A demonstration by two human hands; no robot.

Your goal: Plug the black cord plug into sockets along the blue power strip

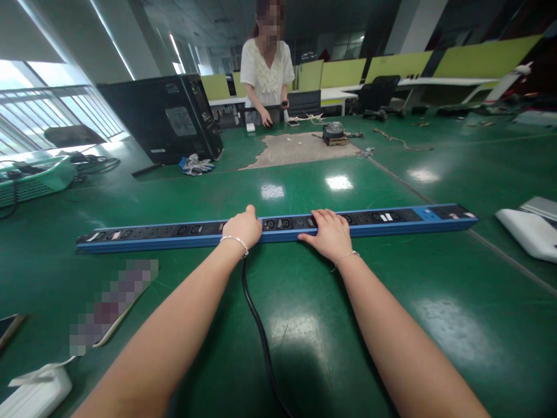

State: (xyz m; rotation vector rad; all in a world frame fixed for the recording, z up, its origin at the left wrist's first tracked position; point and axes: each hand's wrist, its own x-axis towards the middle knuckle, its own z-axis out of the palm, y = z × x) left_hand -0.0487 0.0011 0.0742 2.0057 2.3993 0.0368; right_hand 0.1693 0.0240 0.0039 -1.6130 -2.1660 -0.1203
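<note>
In the head view, I have both grips on a long blue power strip [282, 224], which lies crosswise on the green surface [435, 264] in front of me. My left grip [242, 228], with a bracelet at the wrist, curls around the strip left of its middle, fingertips mostly hidden. My right grip [331, 234] clasps it farther right, fingers over the top and thumb along the near side. A black cord [262, 330] runs from near my left grip toward the bottom edge. Nearer on the left lie a blurred item [114, 307] and a white object [39, 390]; another white object [528, 232] sits beyond the strip's right end. Across the surface, a co-worker [267, 72] in a white top stands behind a computer tower [161, 119], gloves [195, 165] and a bare patch [300, 152].
</note>
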